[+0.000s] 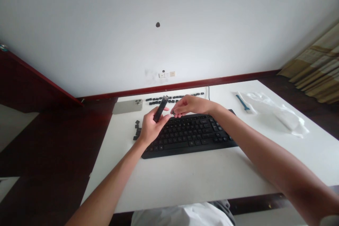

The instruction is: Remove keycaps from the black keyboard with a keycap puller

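Observation:
My left hand (152, 125) is closed around a black bar-shaped tool (160, 109) with a greyish upper end, which tilts up and away. Just to its right, the fingertips of my right hand (184, 106) pinch a small black keycap (173, 112), partly hidden by the fingers. Both hands hover over the rear left part of a black keyboard (182, 136), whose upper left keys they cover. Behind them, loose black keycaps (178, 97) lie in rough rows on the white table (185, 176). Several more keycaps (137, 123) sit left of the keyboard.
A phone (128, 106) lies at the table's back left. To the right are a blue-and-white brush (243, 102) and a crumpled clear plastic bag (283, 113). A cable (209, 93) runs off the back edge toward the wall, which has sockets (167, 75).

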Motion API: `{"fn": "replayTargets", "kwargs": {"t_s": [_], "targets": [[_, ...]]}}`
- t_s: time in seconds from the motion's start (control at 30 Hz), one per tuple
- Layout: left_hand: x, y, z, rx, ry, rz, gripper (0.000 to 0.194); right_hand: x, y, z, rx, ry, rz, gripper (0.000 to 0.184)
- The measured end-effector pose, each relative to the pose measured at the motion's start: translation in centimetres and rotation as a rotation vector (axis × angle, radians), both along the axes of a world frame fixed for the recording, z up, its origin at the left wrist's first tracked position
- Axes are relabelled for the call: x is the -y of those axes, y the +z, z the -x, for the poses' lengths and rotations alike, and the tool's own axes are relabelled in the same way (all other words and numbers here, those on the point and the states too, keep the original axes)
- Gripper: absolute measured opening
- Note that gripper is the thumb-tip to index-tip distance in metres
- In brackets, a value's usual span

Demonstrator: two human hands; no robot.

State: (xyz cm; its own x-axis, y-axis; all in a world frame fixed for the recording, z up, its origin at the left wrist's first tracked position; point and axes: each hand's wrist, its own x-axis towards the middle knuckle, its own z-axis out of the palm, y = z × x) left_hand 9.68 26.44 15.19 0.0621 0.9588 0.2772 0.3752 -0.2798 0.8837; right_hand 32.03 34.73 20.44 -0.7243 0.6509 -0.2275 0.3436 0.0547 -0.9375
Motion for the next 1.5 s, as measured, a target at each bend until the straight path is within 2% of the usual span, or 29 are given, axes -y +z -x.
{"fn": "replayTargets", "kwargs": {"t_s": [0.07, 0.2, 0.4, 0.5, 0.6, 0.67, 0.77, 1.0, 1.1, 1.17, 1.27, 1.33, 1.5], "targets": [[0.0, -0.1, 0.0, 0.009, 0.014, -0.014, 0.031, 0.1, -0.6, 0.3, -0.057, 0.040, 0.119, 0.029], [-0.2, -0.3, 0.1, 0.005, -0.012, 0.003, 0.034, 0.3, -1.7, 0.7, -0.145, 0.032, 0.224, 0.028], [-0.5, -0.6, 0.1, 0.034, -0.045, -0.084, 0.029, 0.2, -2.3, 1.2, -0.216, -0.030, 0.284, 0.032], [-0.8, -0.9, 0.3, 0.069, -0.024, -0.075, 0.028, 0.3, -2.2, 1.5, -0.241, -0.081, 0.296, 0.033], [-1.1, -1.2, 0.5, 0.122, -0.025, -0.045, 0.027, 0.3, -2.2, 1.6, -0.252, -0.067, 0.266, 0.030], [-1.2, -1.3, 0.7, 0.159, -0.043, -0.027, 0.027, 0.3, -2.1, 1.5, -0.264, -0.036, 0.215, 0.030], [-1.3, -1.4, 0.7, 0.209, -0.061, 0.001, 0.026, 0.4, -2.0, 1.5, -0.261, -0.022, 0.056, 0.031], [-1.5, -1.5, 0.6, 0.237, -0.030, 0.024, 0.026, 1.7, -1.7, 2.3, -0.130, -0.176, -0.438, 0.017], [-1.6, -1.6, 0.7, 0.216, -0.005, 0.016, 0.029, 1.6, -1.3, 2.2, -0.085, -0.155, -0.566, 0.013], [-1.7, -1.7, 0.8, 0.203, 0.013, 0.013, 0.031, 0.9, -1.2, 1.5, 0.028, -0.151, -0.660, 0.013], [-1.8, -1.6, 1.0, 0.195, 0.030, 0.011, 0.029, -0.9, -1.8, -0.4, 0.389, -0.195, -0.811, 0.015], [-1.8, -1.6, 1.1, 0.195, 0.034, 0.015, 0.027, -2.2, -2.5, -1.7, 0.630, -0.226, -0.809, 0.018], [-1.6, -1.5, 1.0, 0.190, 0.037, 0.025, 0.024, -3.9, -4.5, -2.7, 0.718, -0.244, -0.817, 0.018]]}}
